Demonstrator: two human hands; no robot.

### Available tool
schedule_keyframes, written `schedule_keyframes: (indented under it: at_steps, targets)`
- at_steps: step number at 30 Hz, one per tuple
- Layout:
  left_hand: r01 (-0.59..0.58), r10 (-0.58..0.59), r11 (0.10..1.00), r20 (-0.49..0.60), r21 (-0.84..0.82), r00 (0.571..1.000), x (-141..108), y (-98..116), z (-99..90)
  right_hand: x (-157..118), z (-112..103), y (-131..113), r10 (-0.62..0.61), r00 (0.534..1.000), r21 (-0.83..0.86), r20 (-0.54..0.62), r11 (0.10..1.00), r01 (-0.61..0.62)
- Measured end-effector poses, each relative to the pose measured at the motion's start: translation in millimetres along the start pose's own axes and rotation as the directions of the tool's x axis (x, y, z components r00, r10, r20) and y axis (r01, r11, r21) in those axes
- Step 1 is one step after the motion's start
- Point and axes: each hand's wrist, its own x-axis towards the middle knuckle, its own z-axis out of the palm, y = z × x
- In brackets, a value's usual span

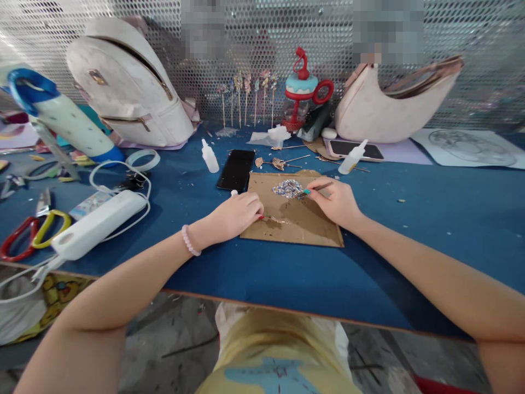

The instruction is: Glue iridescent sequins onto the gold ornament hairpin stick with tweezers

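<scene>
A piece of brown cardboard point(315, 224) lies on the blue table, with a pile of multicoloured glitter bits point(287, 189) near its upper middle. My right hand point(338, 202) pinches a thin dark stick-like tool point(322, 186), its tip at the right edge of the pile. At the cardboard's left side, my left hand point(240, 214) is closed on the end of a thin stick-like piece point(276, 220) that points right, low over the cardboard. Its far end is too small to make out. A small white cap-like thing point(234, 192) shows beside my left hand.
Behind the cardboard are a black phone point(237, 169), two glue bottles point(210, 157) and loose gold-coloured pieces point(279, 163). Scissors point(43, 219), a white power strip point(98, 224) and a backpack point(131, 87) are on the left. A red cup point(301, 90) and a handbag point(394, 109) stand at the back.
</scene>
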Motion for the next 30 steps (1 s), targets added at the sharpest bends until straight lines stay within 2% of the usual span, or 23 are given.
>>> schedule_keyframes:
  at_steps: [7,18,25,30]
  targets:
    - [-0.038,0.038,0.999,-0.005,-0.004,0.999,-2.3,-2.6,4.8,-1.6,-0.3,1.2,-0.015,1.000,-0.004,-0.004,1.000,0.015]
    - [0.032,-0.032,0.999,-0.001,0.024,0.999,-2.0,1.6,-0.4,-2.4,-2.2,-1.4,-0.025,1.000,-0.002,0.001,1.000,0.025]
    - [0.010,-0.007,0.999,-0.063,0.042,0.998,-3.0,-2.3,2.6,-3.1,-0.8,1.9,-0.052,0.999,0.017,-0.016,0.998,0.052]
    - [0.028,-0.026,0.999,-0.041,0.038,0.999,-2.8,-1.1,0.4,-3.1,-0.4,2.0,-0.080,0.997,0.013,-0.023,0.997,0.080]
